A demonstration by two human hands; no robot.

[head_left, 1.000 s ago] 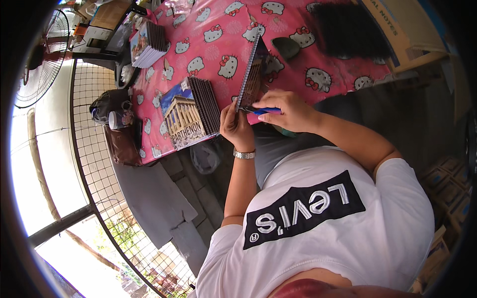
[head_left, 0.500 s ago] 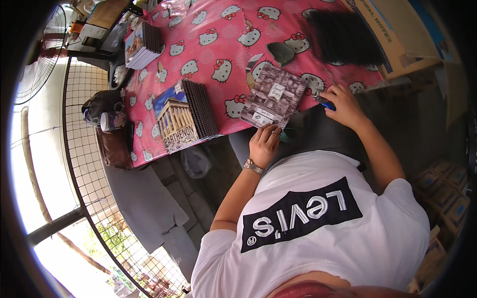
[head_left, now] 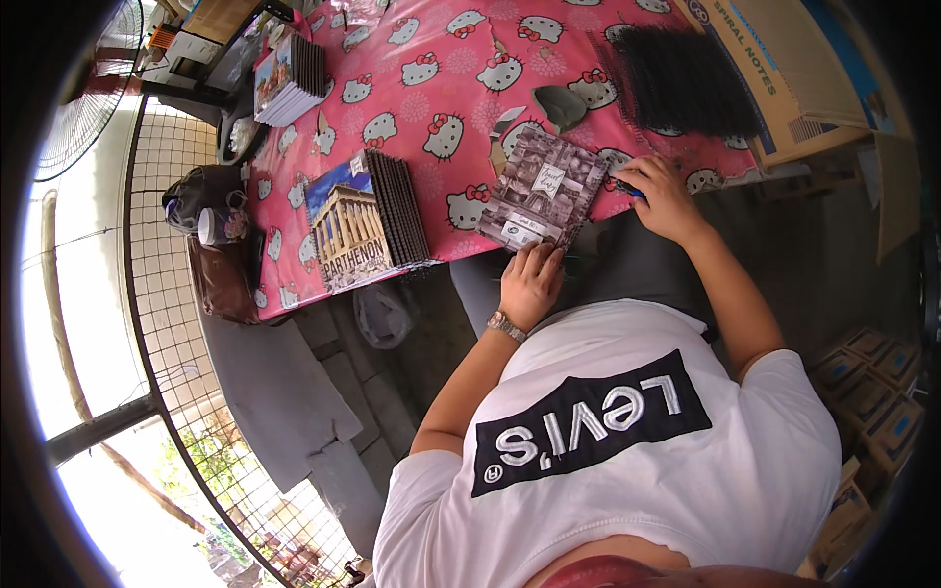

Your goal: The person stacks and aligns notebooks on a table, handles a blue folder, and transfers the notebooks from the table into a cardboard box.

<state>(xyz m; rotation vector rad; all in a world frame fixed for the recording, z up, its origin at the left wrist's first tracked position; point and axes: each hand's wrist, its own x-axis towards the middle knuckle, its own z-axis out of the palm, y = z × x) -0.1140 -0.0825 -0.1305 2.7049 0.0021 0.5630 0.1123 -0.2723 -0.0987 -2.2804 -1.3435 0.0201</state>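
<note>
A notebook (head_left: 549,191) with a grey-and-white photo collage cover lies askew at the near edge of the pink table. The fingers of my left hand (head_left: 530,282) are closed over its near edge; the thumb is hidden. Beside its right edge, my right hand (head_left: 664,201) is closed round a small blue-handled tool (head_left: 629,189). Its tip is too small to make out, pointing toward the notebook's side. Just beyond the notebook sits a dark grey-green dish-like piece (head_left: 560,108).
Left of the notebook stands a stack of spiral notebooks (head_left: 353,223) with a temple cover. Another notebook stack (head_left: 290,80) is farther back. A heap of black spiral coils (head_left: 683,78) lies at the back right, by an open cardboard box (head_left: 784,78). A bag (head_left: 204,196) is at far left.
My right hand has moved slightly up and left with the blue-handled tool, closer to the notebook's edge. My left hand stays at the notebook's near edge. The view has shifted slightly.
</note>
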